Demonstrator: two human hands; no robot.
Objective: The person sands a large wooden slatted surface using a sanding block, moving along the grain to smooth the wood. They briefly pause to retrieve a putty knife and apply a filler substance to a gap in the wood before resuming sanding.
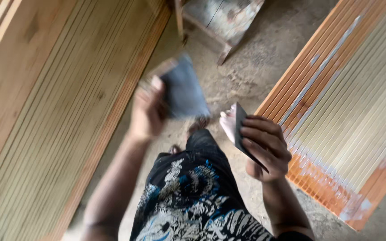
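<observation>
The left hand [146, 111] is raised at the end of a bent forearm that rises from the lower left, wrist cocked, fingers and thumb wrapped around the lower edge of a blurred grey-blue sheet of sandpaper [183, 91] — the sheet fans upward and to the right from the grip, its top corner near a pale brown strip that is too smeared to make out. The right hand [264, 147] sits lower and closer to the body, forearm coming up from the bottom edge, knuckles turned outward; its fingers curl over the front of a thin dark rectangular piece of sandpaper [242, 134], pinching it edge-on so it stands nearly upright.

Both pieces are held in the air above the dusty concrete floor [246, 67]. A grooved pale wooden panel with an orange-brown border [59, 111] slants along the left side, and a second ribbed panel with an orange frame [349, 102] lies just beside the right hand. Black shorts with a blue and white pattern [188, 196] fill the lower middle.
</observation>
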